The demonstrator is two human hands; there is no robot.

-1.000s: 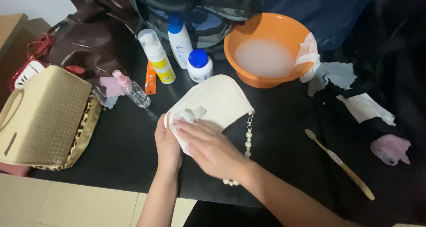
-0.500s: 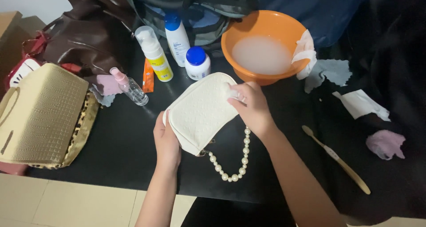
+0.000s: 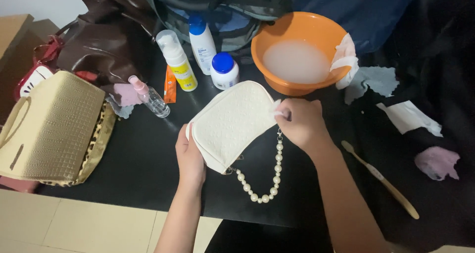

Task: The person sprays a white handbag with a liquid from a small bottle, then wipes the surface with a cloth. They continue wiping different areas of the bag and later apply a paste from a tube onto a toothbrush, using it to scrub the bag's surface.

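Observation:
A small cream embossed purse with a pearl bead strap is tilted above the black table. My left hand grips its lower left edge from behind. My right hand pinches a small white wipe against the purse's upper right corner. The pearl strap hangs down in a loop between my two wrists.
An orange basin of cloudy water with a white cloth on its rim stands behind. Three bottles, a small spray bottle, a beige handbag, a brown bag, a wooden toothbrush and scattered wipes surround it.
My right hand has slid with the wipe from the purse's lower left face across to its upper right corner. The purse has tilted up and the pearl strap now hangs free.

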